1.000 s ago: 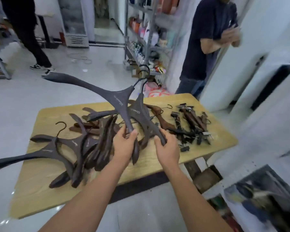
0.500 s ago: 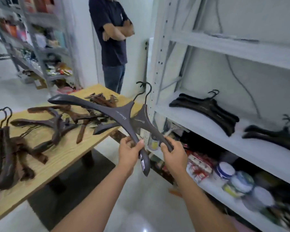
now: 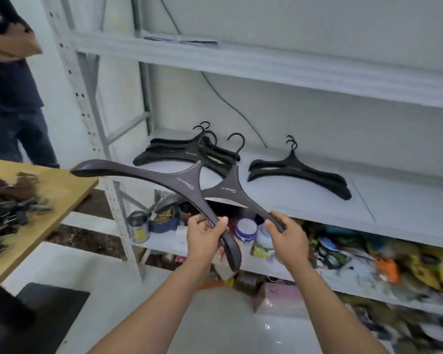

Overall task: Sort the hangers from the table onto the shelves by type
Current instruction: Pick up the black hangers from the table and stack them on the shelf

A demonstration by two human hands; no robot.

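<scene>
Left hand (image 3: 205, 236) grips one dark hanger (image 3: 138, 171), right hand (image 3: 288, 233) its twin (image 3: 228, 190), fingers (image 3: 221, 223) curled round arm-ends, so I can slide both flat onto the shelf (image 3: 407, 200).

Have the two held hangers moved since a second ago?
Yes. The held hangers left the space over the wooden table and now hang to the right, past its edge, before the middle shelf.

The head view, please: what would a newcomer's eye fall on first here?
First, mid-frame, the left hand grips the front dark hanger and the right hand grips the rear dark hanger, the two overlapping. Behind them, a stack of black hangers and a second stack lie on the white shelf. At the left edge, brown hangers lie heaped on the wooden table.
</scene>
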